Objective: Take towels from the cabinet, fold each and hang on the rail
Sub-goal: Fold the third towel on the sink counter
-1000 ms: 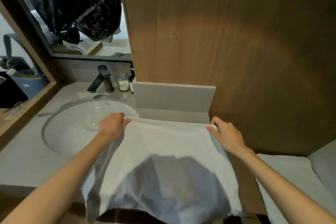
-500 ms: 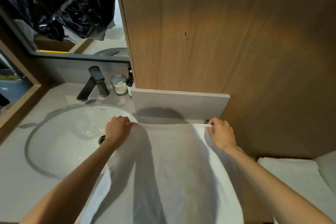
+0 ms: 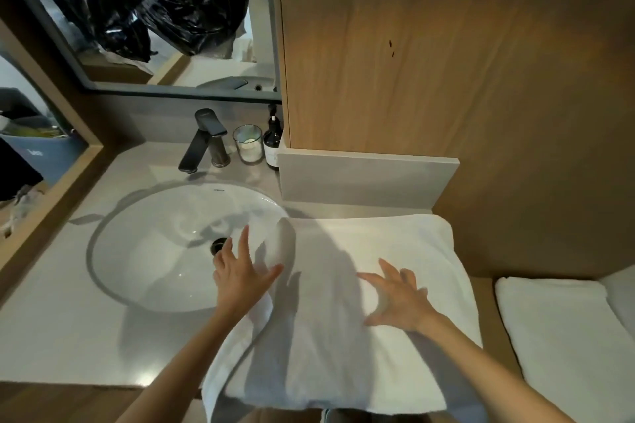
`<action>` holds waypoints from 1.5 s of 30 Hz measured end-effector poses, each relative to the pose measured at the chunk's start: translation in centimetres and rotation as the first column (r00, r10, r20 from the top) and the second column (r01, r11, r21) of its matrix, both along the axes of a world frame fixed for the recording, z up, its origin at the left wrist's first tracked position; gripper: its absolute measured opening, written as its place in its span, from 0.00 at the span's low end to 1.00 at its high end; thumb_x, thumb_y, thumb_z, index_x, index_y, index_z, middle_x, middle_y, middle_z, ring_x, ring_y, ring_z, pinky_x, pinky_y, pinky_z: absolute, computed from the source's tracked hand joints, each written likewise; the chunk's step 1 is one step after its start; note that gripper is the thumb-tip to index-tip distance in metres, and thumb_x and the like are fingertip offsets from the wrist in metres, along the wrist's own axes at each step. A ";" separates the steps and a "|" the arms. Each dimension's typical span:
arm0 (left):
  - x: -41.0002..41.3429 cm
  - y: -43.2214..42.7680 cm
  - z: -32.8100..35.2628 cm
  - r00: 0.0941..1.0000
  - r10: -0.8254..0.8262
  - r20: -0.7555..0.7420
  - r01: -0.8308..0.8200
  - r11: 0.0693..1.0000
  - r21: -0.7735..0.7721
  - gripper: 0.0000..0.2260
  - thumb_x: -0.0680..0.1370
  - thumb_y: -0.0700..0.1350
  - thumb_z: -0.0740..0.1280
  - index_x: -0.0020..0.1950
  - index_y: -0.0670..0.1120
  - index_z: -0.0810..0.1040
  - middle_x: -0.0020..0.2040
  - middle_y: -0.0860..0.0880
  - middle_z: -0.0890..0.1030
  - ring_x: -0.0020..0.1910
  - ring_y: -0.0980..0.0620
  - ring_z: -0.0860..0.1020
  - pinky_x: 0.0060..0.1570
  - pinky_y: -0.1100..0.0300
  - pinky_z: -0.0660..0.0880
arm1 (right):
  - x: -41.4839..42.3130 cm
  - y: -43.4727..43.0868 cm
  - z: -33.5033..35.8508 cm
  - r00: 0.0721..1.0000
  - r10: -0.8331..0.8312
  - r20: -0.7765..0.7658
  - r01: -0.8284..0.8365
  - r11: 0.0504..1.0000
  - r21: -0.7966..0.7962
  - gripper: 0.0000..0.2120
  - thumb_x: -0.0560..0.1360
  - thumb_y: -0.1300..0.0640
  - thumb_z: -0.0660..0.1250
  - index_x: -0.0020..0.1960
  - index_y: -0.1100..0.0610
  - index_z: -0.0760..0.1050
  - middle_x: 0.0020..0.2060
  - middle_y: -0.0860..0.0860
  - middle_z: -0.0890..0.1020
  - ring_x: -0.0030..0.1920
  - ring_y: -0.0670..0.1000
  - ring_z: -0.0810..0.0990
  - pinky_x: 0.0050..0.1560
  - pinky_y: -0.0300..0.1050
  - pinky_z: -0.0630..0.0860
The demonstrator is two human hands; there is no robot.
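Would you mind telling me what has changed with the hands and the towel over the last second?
The left hand and right hand let go of the far corners of the towel and drew back toward the person, fingers now spread open above it. The towel now lies flat on the counter, its left edge over the sink. The tap, bottle and second towel at right stayed put.

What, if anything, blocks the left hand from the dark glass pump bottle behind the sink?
Probably nothing, so yes. The left hand is open over the white oval sink; the dark glass pump bottle stands exposed behind it, with the glass candle jar beside it, not in front.
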State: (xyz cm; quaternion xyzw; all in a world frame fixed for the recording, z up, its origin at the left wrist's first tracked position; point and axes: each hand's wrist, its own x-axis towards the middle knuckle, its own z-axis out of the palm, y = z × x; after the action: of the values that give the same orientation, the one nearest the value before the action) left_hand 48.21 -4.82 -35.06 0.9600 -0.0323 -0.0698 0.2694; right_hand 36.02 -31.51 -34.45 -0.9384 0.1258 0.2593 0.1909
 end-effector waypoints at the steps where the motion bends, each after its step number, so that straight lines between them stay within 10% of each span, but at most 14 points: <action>1: -0.6 0.1 -0.4 0.999 0.048 -0.024 -0.049 0.999 -0.005 0.46 0.69 0.61 0.73 0.78 0.49 0.51 0.73 0.39 0.60 0.70 0.37 0.59 0.67 0.44 0.60 | 0.0 0.0 0.0 1.000 -0.002 0.008 0.002 1.000 -0.004 0.40 0.68 0.38 0.72 0.74 0.33 0.54 0.78 0.45 0.45 0.75 0.61 0.45 0.69 0.70 0.52; 10: -3.3 -3.5 0.4 0.988 0.102 -0.113 -0.148 0.823 -0.549 0.22 0.75 0.41 0.69 0.68 0.50 0.68 0.42 0.57 0.75 0.39 0.55 0.77 0.45 0.60 0.71 | -1.2 0.3 -0.9 0.986 -0.101 0.133 0.101 0.995 0.000 0.40 0.67 0.36 0.71 0.74 0.37 0.57 0.78 0.47 0.51 0.76 0.59 0.49 0.74 0.63 0.53; 18: -6.3 -7.1 -2.5 0.891 -0.452 -0.029 0.436 0.873 -0.219 0.13 0.79 0.40 0.63 0.61 0.49 0.80 0.54 0.48 0.75 0.50 0.46 0.77 0.53 0.60 0.72 | -4.4 -2.5 0.0 0.919 -0.279 0.280 0.206 0.942 0.263 0.23 0.68 0.39 0.73 0.61 0.45 0.77 0.68 0.46 0.73 0.70 0.50 0.69 0.71 0.45 0.65; 25: -6.2 -7.3 -2.5 0.905 -0.422 -0.052 0.403 0.891 -0.208 0.16 0.76 0.41 0.67 0.64 0.45 0.76 0.60 0.45 0.76 0.57 0.43 0.77 0.57 0.52 0.74 | -7.9 -6.0 -0.2 0.988 -0.132 0.083 0.138 0.988 -0.063 0.34 0.70 0.41 0.70 0.73 0.39 0.61 0.73 0.44 0.59 0.70 0.57 0.58 0.70 0.52 0.62; 29: -5.9 -7.0 -0.6 0.964 -0.266 -0.024 0.241 0.904 -0.354 0.17 0.76 0.33 0.66 0.64 0.45 0.77 0.60 0.45 0.76 0.59 0.45 0.76 0.49 0.70 0.69 | -7.5 -5.0 -0.5 0.981 -0.132 0.143 0.131 0.991 0.020 0.32 0.72 0.44 0.71 0.74 0.41 0.63 0.72 0.45 0.59 0.67 0.56 0.58 0.69 0.45 0.60; 34: -4.2 -6.1 4.0 0.962 -0.183 0.201 0.251 0.881 -0.402 0.18 0.74 0.34 0.68 0.62 0.47 0.80 0.55 0.49 0.78 0.52 0.51 0.77 0.50 0.65 0.67 | -6.7 -4.3 -0.9 0.973 -0.154 0.171 0.139 0.986 0.094 0.33 0.70 0.49 0.73 0.72 0.44 0.66 0.68 0.44 0.61 0.60 0.51 0.58 0.60 0.36 0.60; 45: -3.9 -8.8 6.2 0.957 -0.236 0.167 0.288 0.836 -0.467 0.17 0.75 0.40 0.70 0.63 0.49 0.79 0.55 0.56 0.77 0.51 0.60 0.75 0.48 0.76 0.66 | -2.8 2.8 -1.2 0.960 -0.066 0.271 0.011 0.980 0.199 0.34 0.67 0.52 0.74 0.71 0.51 0.66 0.59 0.44 0.63 0.60 0.51 0.63 0.62 0.42 0.60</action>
State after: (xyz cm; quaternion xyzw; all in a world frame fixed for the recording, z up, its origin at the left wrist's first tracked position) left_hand 44.32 -13.60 -28.90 0.8499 -0.1939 -0.0461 0.4878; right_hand 33.27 -28.73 -35.68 -0.9394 0.0899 0.1331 0.3029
